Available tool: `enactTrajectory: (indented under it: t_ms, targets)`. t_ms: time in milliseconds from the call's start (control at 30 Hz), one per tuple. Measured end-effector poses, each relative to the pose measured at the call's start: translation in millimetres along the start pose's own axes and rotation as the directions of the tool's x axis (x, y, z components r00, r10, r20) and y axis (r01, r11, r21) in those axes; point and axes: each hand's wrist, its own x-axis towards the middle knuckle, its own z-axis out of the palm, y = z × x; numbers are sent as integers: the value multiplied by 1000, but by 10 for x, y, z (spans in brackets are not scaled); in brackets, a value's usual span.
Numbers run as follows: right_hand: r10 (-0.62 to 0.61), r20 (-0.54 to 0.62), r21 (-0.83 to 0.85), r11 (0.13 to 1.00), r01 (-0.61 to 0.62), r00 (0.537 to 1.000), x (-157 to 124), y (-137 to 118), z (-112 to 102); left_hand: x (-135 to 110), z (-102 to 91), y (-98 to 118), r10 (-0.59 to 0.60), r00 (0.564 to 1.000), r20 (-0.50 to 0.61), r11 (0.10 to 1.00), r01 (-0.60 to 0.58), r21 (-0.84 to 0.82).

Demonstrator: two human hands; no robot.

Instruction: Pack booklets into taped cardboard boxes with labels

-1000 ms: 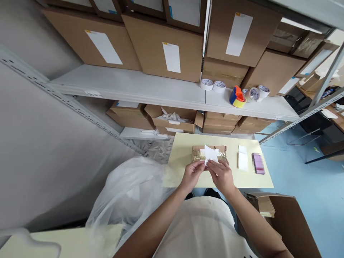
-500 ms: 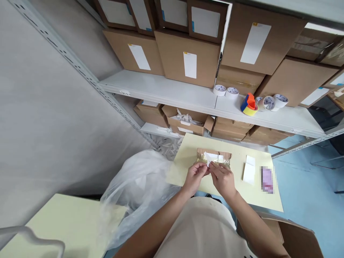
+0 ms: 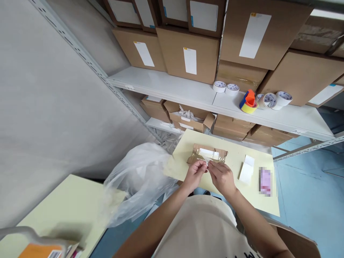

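A brown cardboard package [image 3: 197,148] wrapped in shiny tape lies on the pale yellow table [image 3: 185,143], with a white label [image 3: 212,154] on its top. At its near edge, my left hand [image 3: 196,175] and my right hand [image 3: 221,176] meet with fingertips pinched together. Between them is a small, thin white piece that looks like paper or a peeled label [image 3: 206,158]. It partly overlaps the package, and its lower end is hidden by my fingers. To the right of my right hand rests a folded white paper [image 3: 246,171].
A pixelated pinkish item [image 3: 265,181] lies at the table's right. The shelf behind holds tape rolls [image 3: 219,86], a coloured tape dispenser [image 3: 249,102] and cardboard boxes [image 3: 188,57]. A translucent plastic bag [image 3: 139,175] bulges at the left, and an open carton [image 3: 292,240] stands lower right.
The view has shifted slightly, bringing an orange item at lower left into sight. Slightly more of the package shows beyond my hands, and the white piece between my fingers now lies flatter.
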Motion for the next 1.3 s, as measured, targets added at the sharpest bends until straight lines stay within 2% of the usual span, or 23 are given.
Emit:
enactTrajectory:
  t_ms: [133, 267, 400, 500, 600, 733, 833, 900, 1000, 1133, 1233, 1300]
  targets:
    - [127, 51, 226, 965, -135, 991, -7, -5, -121, -46, 49, -2, 94, 994, 52, 987, -100, 123]
    - [275, 172, 492, 808, -325, 946, 7, 49, -281, -101, 97, 9, 185, 967, 177, 923, -233, 306]
    - [288, 282, 578, 710, -402, 915, 16, 124, -397, -134, 135, 56, 197, 934, 297, 859, -311, 407]
    - [277, 307, 597, 689, -411, 910, 5, 148, -405, -149, 155, 116, 189, 929, 317, 848, -318, 425]
    - [307, 315, 604, 665, -439, 898, -7, 163, -348, -145, 161, 156, 151, 942, 300, 864, -273, 422]
    - [397, 342, 628, 578, -521, 852, 8, 211, -235, -87, 67, 155, 90, 979, 184, 915, -154, 374]
    - [479, 364, 648, 486, -586, 799, 44, 256, -165, -14, -119, 171, 0, 1000, 15, 945, -5, 326]
    - [526, 388, 634, 443, -634, 757, 73, 280, -126, 45, -280, 212, -64, 992, -106, 946, 94, 309]
    - [587, 398, 598, 417, -685, 705, 125, 304, -61, 152, -545, 311, -84, 957, -277, 942, 167, 292]
    - [662, 352, 578, 403, -710, 662, 218, 321, 31, 332, -925, 484, -39, 881, -472, 973, 142, 184]
    - [739, 249, 567, 412, -713, 625, 287, 330, 70, 477, -1246, 614, -19, 827, -562, 982, 121, 145]
    - [787, 149, 563, 430, -706, 598, 314, 327, 89, 568, -1470, 679, 42, 805, -591, 970, 109, 218]
